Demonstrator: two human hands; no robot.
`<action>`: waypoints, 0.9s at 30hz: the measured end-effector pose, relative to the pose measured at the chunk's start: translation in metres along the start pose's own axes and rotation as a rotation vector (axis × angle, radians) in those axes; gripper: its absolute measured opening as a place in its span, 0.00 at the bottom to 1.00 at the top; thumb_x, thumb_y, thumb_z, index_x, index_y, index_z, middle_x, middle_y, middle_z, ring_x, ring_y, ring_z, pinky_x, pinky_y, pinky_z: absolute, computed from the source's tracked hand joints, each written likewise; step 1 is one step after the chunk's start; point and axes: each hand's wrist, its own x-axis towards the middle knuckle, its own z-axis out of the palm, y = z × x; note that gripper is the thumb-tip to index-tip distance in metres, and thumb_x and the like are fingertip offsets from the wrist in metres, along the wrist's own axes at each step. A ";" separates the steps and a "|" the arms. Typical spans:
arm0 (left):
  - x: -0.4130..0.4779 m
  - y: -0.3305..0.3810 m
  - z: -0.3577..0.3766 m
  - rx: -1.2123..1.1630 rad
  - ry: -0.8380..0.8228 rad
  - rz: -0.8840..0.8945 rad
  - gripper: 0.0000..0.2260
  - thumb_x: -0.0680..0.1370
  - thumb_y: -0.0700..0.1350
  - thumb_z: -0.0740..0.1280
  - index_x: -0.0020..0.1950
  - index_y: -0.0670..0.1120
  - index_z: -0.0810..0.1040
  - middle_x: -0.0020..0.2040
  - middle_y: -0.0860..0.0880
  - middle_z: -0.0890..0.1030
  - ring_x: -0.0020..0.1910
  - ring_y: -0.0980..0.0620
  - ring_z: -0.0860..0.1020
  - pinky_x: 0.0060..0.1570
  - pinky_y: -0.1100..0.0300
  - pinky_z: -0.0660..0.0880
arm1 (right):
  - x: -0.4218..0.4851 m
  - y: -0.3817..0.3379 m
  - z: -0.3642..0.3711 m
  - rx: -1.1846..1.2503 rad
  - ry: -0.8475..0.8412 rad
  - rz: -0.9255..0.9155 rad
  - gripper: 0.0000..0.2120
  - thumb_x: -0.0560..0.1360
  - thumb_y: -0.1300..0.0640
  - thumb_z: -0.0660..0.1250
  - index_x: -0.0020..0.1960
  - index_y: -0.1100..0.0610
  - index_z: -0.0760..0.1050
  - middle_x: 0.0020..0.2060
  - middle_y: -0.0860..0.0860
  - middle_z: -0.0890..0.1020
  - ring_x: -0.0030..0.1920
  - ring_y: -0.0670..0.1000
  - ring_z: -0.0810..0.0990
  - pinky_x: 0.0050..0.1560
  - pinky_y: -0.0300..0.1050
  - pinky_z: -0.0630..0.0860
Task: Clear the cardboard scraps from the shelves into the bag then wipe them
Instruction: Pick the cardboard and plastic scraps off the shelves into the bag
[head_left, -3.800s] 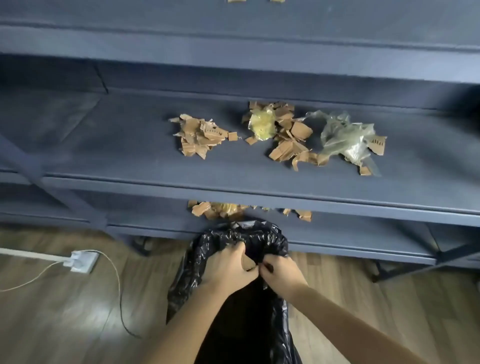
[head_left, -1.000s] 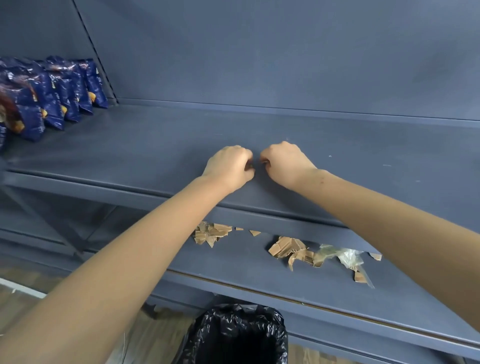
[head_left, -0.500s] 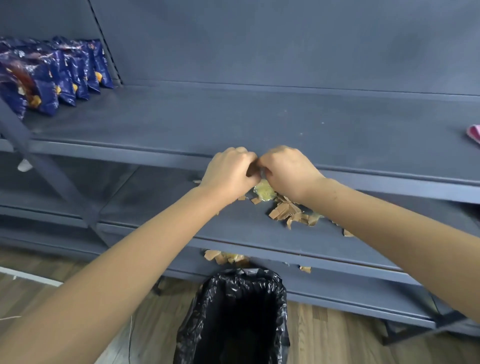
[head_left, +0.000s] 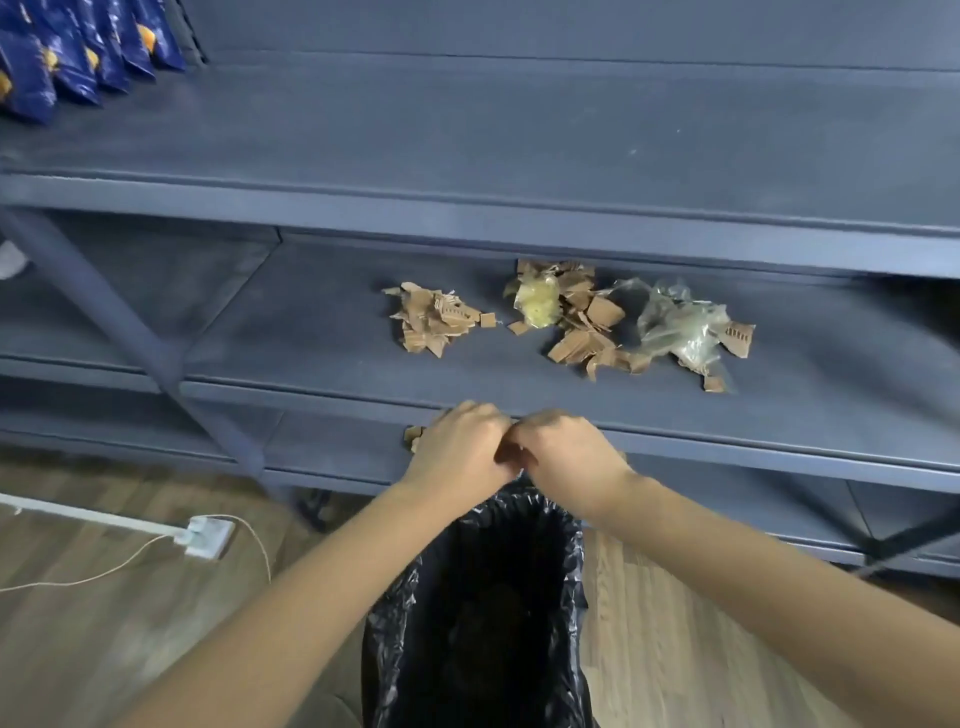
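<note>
My left hand (head_left: 462, 447) and my right hand (head_left: 563, 457) are pressed together with fingers curled, just above the mouth of the black bag (head_left: 395, 623) on the floor. They seem to grip cardboard scraps, mostly hidden by the fingers. On the middle shelf (head_left: 311, 332) lie a left scrap pile (head_left: 434, 325), a larger pile (head_left: 587, 332) with a yellow lump (head_left: 540, 306), and crumpled clear plastic (head_left: 680, 327). A few scraps (head_left: 413, 436) peek out on the bottom shelf behind my left hand. The top shelf (head_left: 467, 130) is bare here.
Blue snack bags (head_left: 78, 47) stand at the top shelf's far left. A diagonal brace (head_left: 130, 332) crosses the shelving on the left. A white power strip (head_left: 205, 535) and its cable lie on the wooden floor left of the bag.
Both hands, held together, came down from the top shelf past the middle shelf to just above the bag's mouth. The view tilted down with them.
</note>
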 end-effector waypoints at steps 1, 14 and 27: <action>-0.006 -0.006 0.014 -0.004 -0.026 -0.018 0.09 0.73 0.46 0.64 0.50 0.44 0.78 0.51 0.47 0.79 0.54 0.47 0.74 0.48 0.58 0.66 | -0.002 -0.001 0.017 0.010 -0.028 0.013 0.16 0.74 0.66 0.56 0.58 0.56 0.75 0.54 0.55 0.79 0.54 0.56 0.75 0.48 0.45 0.69; -0.075 -0.067 0.189 0.054 -0.418 -0.237 0.13 0.76 0.51 0.58 0.56 0.48 0.74 0.57 0.52 0.76 0.60 0.52 0.72 0.57 0.59 0.67 | -0.016 -0.008 0.203 0.150 -0.428 0.129 0.15 0.72 0.69 0.56 0.56 0.64 0.74 0.56 0.60 0.76 0.58 0.59 0.74 0.57 0.49 0.70; -0.083 -0.078 0.256 0.036 -0.525 -0.316 0.14 0.77 0.52 0.60 0.59 0.47 0.74 0.59 0.50 0.77 0.60 0.50 0.73 0.57 0.57 0.68 | -0.019 0.004 0.266 0.210 -0.534 0.189 0.16 0.73 0.68 0.55 0.57 0.62 0.74 0.57 0.58 0.74 0.59 0.58 0.73 0.58 0.49 0.73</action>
